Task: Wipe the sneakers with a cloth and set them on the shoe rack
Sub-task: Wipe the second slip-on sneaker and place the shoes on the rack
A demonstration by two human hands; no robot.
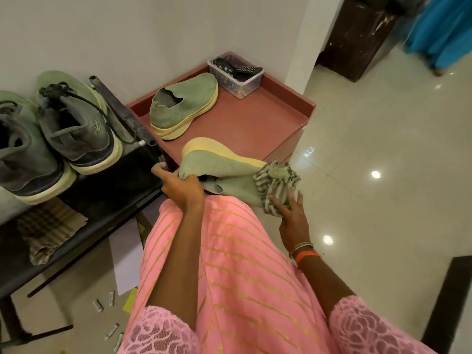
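My left hand grips the collar of a green slip-on sneaker with a yellow sole, held on its side above my lap. My right hand presses a black-and-white striped cloth against the toe of that sneaker. Its matching green sneaker stands upright on a reddish-brown low table. A black metal shoe rack stands at the left.
Two grey lace-up sneakers with pale soles sit on the rack's top shelf; a folded checked cloth lies on the lower shelf. A clear plastic box with remotes sits at the table's back corner. Glossy tiled floor spreads to the right.
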